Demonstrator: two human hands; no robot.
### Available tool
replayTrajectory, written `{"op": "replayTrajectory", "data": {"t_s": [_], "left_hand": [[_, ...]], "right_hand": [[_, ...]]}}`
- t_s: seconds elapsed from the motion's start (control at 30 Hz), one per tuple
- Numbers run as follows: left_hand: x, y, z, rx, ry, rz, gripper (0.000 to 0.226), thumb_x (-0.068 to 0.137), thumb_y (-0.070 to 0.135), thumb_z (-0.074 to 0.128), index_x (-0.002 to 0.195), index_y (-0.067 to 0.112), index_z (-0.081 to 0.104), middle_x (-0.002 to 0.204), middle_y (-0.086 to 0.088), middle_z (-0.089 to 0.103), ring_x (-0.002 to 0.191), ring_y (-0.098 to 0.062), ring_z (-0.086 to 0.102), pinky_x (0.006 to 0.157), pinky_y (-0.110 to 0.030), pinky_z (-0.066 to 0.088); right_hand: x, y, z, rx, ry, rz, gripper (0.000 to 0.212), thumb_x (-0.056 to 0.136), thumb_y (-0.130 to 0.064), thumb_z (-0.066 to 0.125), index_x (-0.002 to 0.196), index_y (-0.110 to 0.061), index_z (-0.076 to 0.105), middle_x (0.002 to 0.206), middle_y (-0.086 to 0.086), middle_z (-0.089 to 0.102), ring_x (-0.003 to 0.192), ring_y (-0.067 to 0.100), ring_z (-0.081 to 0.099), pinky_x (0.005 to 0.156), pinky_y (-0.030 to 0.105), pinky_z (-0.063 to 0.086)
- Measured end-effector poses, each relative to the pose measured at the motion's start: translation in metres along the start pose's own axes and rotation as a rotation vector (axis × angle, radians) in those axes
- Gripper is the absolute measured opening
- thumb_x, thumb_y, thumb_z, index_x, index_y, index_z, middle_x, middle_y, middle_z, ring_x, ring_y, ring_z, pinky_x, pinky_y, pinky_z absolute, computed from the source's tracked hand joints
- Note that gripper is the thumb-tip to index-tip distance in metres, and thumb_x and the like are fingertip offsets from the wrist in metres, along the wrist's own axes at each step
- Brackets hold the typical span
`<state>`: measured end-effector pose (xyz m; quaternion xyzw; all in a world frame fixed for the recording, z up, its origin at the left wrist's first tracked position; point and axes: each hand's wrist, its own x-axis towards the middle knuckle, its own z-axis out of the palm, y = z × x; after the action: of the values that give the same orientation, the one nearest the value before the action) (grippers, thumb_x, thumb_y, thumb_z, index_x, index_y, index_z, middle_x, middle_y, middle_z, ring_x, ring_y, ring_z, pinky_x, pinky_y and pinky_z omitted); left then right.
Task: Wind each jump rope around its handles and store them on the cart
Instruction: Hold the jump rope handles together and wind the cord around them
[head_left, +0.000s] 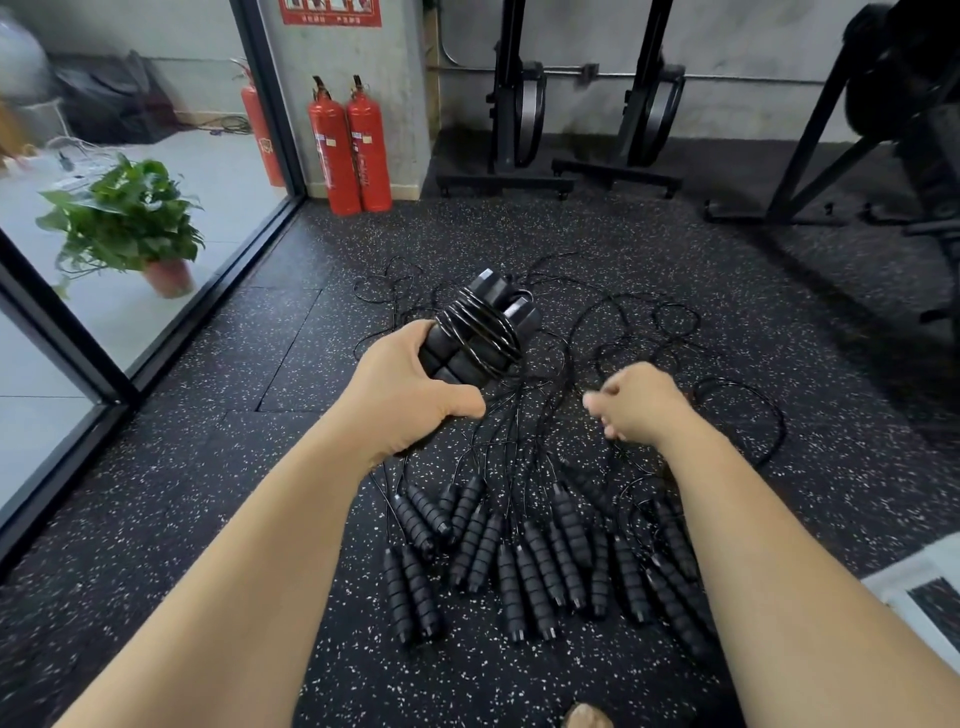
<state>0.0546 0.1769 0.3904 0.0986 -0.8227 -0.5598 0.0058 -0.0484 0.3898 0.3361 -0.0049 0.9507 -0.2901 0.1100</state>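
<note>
Forearms nearest, reaching toward 12 o'clock. Loose handles (530, 561): row on floor (260, 364), 6 o'clock, cords tangled beyond. Wound bundle (478, 332): centre, held off floor, left grip (415, 384) wrapped round handle ends. Right grip (634, 400): curled, blurred; pinching cord or not, cannot tell. Cart: not seen. Risk: cord end untucked, coils likely spring loose in carrying; any trailing cord could snag tangle.

Under you, black speckled rubber floor (649, 244). To your left, black-framed glass wall (208, 171), potted plant (124, 223) beyond it. Ahead: grey concrete wall (587, 36), two red fire extinguishers (369, 150), black equipment stands (511, 104) along it.
</note>
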Motion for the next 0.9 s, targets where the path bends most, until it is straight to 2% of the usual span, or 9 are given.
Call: {"op": "replayTrajectory", "data": {"t_s": [0.1, 0.2, 0.33, 0.37, 0.43, 0.5, 0.67, 0.8, 0.9], "left_hand": [[0.0, -0.001, 0.006, 0.061, -0.02, 0.01, 0.04, 0.065, 0.0, 0.081, 0.091, 0.023, 0.062, 0.061, 0.017, 0.063, 0.055, -0.007, 0.053, 0.056, -0.021, 0.046], [0.003, 0.0, 0.01, 0.052, -0.018, 0.012, 0.038, 0.066, -0.001, 0.08, 0.09, 0.021, 0.061, 0.058, 0.018, 0.06, 0.053, -0.008, 0.05, 0.052, -0.021, 0.043], [0.005, 0.004, 0.019, 0.081, -0.025, 0.029, 0.036, 0.065, 0.0, 0.081, 0.085, 0.021, 0.06, 0.055, 0.018, 0.056, 0.05, -0.003, 0.049, 0.048, -0.014, 0.042], [0.005, 0.005, 0.021, 0.092, -0.022, 0.031, 0.036, 0.065, 0.001, 0.082, 0.086, 0.021, 0.06, 0.057, 0.017, 0.057, 0.052, -0.006, 0.049, 0.051, -0.016, 0.043], [0.007, 0.007, 0.025, 0.099, -0.013, 0.032, 0.036, 0.064, 0.002, 0.082, 0.087, 0.02, 0.06, 0.062, 0.013, 0.058, 0.057, -0.01, 0.05, 0.056, -0.022, 0.044], [0.009, 0.008, 0.031, 0.098, -0.017, 0.032, 0.035, 0.065, 0.002, 0.082, 0.085, 0.019, 0.059, 0.066, 0.008, 0.058, 0.059, -0.012, 0.05, 0.058, -0.024, 0.044], [0.012, 0.008, 0.044, 0.142, -0.066, 0.027, 0.038, 0.064, 0.004, 0.083, 0.093, 0.013, 0.061, 0.072, 0.001, 0.061, 0.063, -0.017, 0.053, 0.062, -0.029, 0.046], [0.014, 0.011, 0.043, 0.123, -0.053, 0.023, 0.037, 0.067, -0.001, 0.082, 0.094, 0.011, 0.061, 0.07, 0.003, 0.059, 0.059, -0.015, 0.051, 0.055, -0.024, 0.045], [0.016, 0.014, 0.035, 0.103, -0.012, 0.01, 0.037, 0.067, 0.0, 0.081, 0.096, 0.012, 0.061, 0.073, 0.002, 0.06, 0.061, -0.015, 0.053, 0.056, -0.025, 0.047]], "right_hand": [[-0.002, 0.006, -0.004, -0.018, -0.051, 0.097, 0.026, 0.089, -0.021, 0.056, 0.081, 0.0, 0.068, 0.068, 0.012, 0.072, 0.066, 0.026, 0.071, 0.079, 0.047, 0.059], [-0.004, 0.008, -0.014, -0.013, -0.037, 0.134, 0.026, 0.089, -0.021, 0.056, 0.081, 0.0, 0.069, 0.068, 0.012, 0.072, 0.059, 0.025, 0.07, 0.077, 0.044, 0.06], [-0.012, 0.017, -0.02, 0.004, -0.157, 0.198, 0.024, 0.093, -0.013, 0.054, 0.076, 0.001, 0.064, 0.067, 0.011, 0.067, 0.054, 0.024, 0.063, 0.052, 0.025, 0.053], [-0.013, 0.02, -0.023, -0.001, -0.147, 0.197, 0.025, 0.092, -0.013, 0.054, 0.075, 0.001, 0.064, 0.067, 0.011, 0.067, 0.055, 0.025, 0.064, 0.052, 0.026, 0.054], [-0.011, 0.027, -0.028, -0.038, -0.1, 0.172, 0.026, 0.091, -0.018, 0.056, 0.077, 0.0, 0.069, 0.071, 0.013, 0.072, 0.066, 0.028, 0.072, 0.068, 0.033, 0.061], [-0.012, 0.037, -0.03, -0.056, -0.124, 0.168, 0.022, 0.089, -0.02, 0.061, 0.081, -0.002, 0.071, 0.077, 0.013, 0.074, 0.073, 0.024, 0.074, 0.075, 0.038, 0.061], [-0.014, 0.062, -0.019, 0.048, -0.33, 0.187, 0.014, 0.09, -0.013, 0.066, 0.099, -0.005, 0.062, 0.101, 0.017, 0.069, 0.079, 0.019, 0.071, 0.077, 0.034, 0.06], [-0.012, 0.073, -0.013, 0.171, -0.464, 0.124, 0.017, 0.092, -0.006, 0.059, 0.106, -0.01, 0.066, 0.089, 0.003, 0.067, 0.078, 0.013, 0.061, 0.071, 0.026, 0.054], [-0.01, 0.074, -0.011, 0.223, -0.492, 0.095, 0.021, 0.093, -0.001, 0.054, 0.105, -0.013, 0.067, 0.101, 0.008, 0.068, 0.086, 0.014, 0.065, 0.065, 0.023, 0.054]]}}
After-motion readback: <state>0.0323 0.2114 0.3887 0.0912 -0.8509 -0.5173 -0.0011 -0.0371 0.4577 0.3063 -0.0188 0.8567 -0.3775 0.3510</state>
